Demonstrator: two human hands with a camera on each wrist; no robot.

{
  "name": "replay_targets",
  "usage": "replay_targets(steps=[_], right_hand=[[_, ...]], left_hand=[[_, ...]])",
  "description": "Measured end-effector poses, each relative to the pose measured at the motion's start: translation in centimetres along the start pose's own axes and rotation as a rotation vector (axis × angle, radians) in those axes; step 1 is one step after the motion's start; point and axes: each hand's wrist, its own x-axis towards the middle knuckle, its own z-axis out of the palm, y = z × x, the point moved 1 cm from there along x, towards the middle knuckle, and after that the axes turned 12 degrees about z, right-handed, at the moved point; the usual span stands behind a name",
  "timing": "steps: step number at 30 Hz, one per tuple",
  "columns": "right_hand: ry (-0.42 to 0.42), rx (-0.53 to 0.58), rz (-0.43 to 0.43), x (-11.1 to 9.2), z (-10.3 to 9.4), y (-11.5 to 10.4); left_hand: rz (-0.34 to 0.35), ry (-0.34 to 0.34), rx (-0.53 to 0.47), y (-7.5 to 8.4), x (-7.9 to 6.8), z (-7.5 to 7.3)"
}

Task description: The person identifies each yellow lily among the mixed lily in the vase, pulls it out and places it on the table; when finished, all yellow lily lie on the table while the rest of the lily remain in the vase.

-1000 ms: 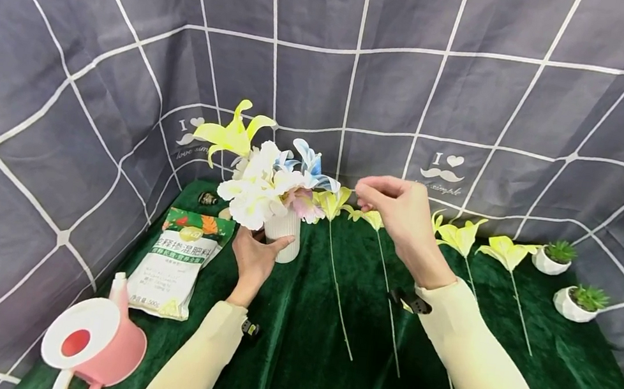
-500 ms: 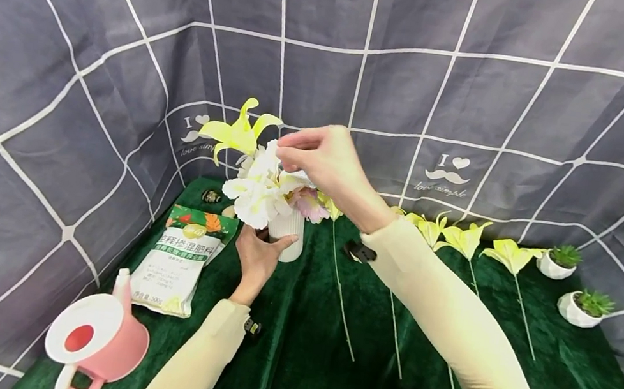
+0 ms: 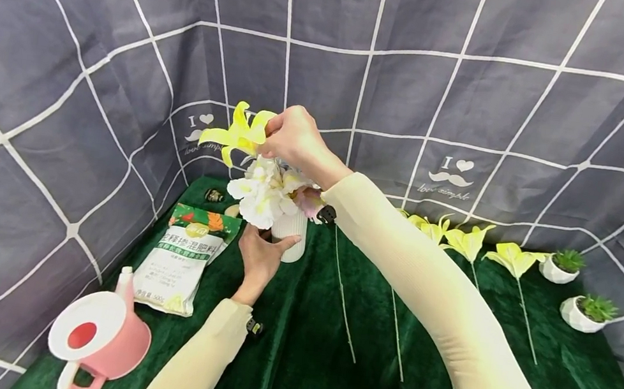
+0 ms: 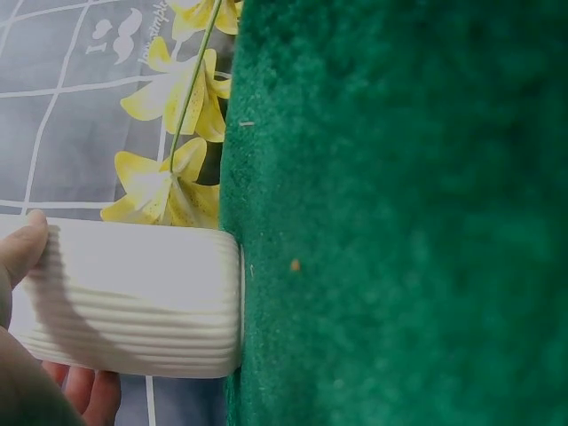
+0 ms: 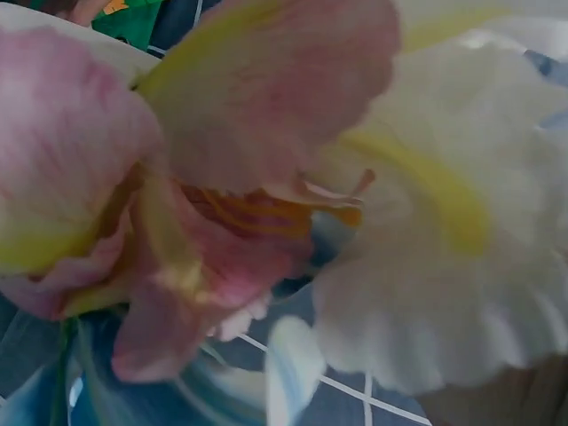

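Note:
My left hand grips a white ribbed vase low on its left side. In the left wrist view, the thumb and fingers lie on either side of the vase, its base on the green cloth. White flowers and a pink-white flower fill its top. Above them on the left stands a yellow lily. My right hand pinches the lily at its right petals; the fingertips are partly hidden. Pink-white petals fill the right wrist view, with blue petals below.
A fertilizer bag and a pink watering can stand left. Several yellow lilies on stems lie right, one lily near two potted succulents. A small dark object sits behind the bag. Gridded grey curtain borders the green cloth.
My right hand has moved left, across the white flowers, to the yellow lily and taken hold of it. The left hand keeps its grip on the vase.

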Motion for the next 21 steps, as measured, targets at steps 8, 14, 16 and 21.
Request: replay_targets(steps=[8, 14, 16, 21], right_hand=[[-0.032, -0.111, -0.019, 1.3, 0.8, 1.1], [-0.058, -0.148, -0.045, 1.8, 1.2, 1.4], [-0.054, -0.132, -0.042, 1.8, 1.1, 1.3], [-0.048, -0.049, -0.023, 1.8, 0.6, 0.9]], left_hand=[[0.016, -0.017, -0.013, -0.3, -0.5, 0.2], [0.04, -0.005, 0.006, -0.4, -0.4, 0.1], [0.044, -0.008, 0.008, -0.4, -0.2, 0.1], [0.037, -0.006, -0.008, -0.2, 0.1, -0.1]])
